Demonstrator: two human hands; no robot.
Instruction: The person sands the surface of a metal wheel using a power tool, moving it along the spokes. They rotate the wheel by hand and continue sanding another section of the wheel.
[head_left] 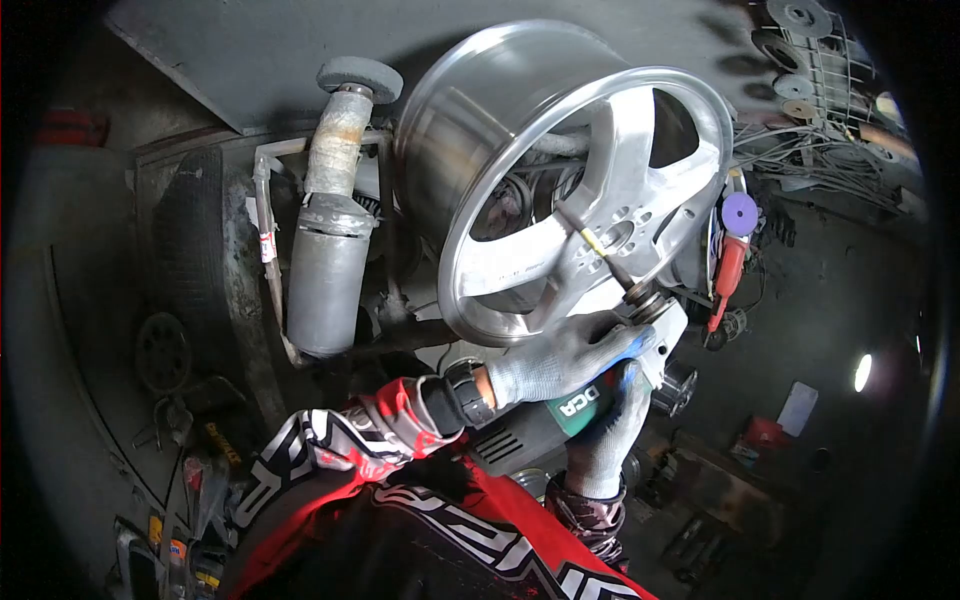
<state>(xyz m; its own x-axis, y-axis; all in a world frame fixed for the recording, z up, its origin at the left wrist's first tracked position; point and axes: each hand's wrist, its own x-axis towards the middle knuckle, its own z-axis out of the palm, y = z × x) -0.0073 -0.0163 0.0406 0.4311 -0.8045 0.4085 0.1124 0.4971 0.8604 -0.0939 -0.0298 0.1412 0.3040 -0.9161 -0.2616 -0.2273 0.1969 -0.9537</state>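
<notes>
A green-and-black power tool [575, 407] with a silver head lies between my gloved hands. My left hand [560, 358], a watch at its wrist, is closed round the tool near its head. My right hand [608, 430] grips the tool from the other side, its fingers partly hidden. From the head a thin shaft [610, 262] reaches over the spokes, its far end near the hub of a large silver wheel rim [600, 190]. Whether that end touches the metal is unclear. The rim stands tilted, with its spoked face towards me.
Left of the rim stands a grey motor [328, 290] with a round wheel on top. A red grinder [728, 275] with a purple disc hangs at the right. Cables [820, 150] and discs are at upper right. Several tools lie at lower left.
</notes>
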